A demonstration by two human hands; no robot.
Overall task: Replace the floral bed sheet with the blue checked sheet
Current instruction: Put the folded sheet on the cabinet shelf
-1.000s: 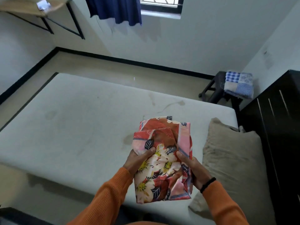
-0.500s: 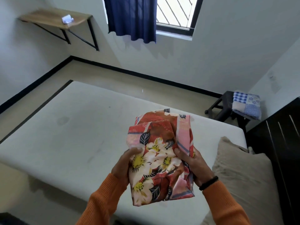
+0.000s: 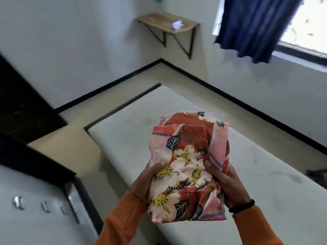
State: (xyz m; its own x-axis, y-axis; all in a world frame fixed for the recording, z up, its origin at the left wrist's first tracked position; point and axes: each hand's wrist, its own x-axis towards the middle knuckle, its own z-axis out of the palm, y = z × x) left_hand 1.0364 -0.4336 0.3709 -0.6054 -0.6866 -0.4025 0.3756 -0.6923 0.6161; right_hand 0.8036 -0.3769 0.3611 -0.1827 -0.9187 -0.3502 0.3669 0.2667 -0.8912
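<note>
We grip folded floral bed sheet (image 3: 187, 167) between left hand (image 3: 143, 183) and right hand (image 3: 224, 181), above bare mattress (image 3: 123, 138) near edge. Keep bundle tight; set aside off bed.

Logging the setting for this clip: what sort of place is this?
Most likely a small, sparsely furnished bedroom. A bare mattress lies low by the floor, a navy curtain hangs at the window, and a wooden wall shelf is bracketed in the corner. Both hands hold a folded floral bed sheet.
</note>
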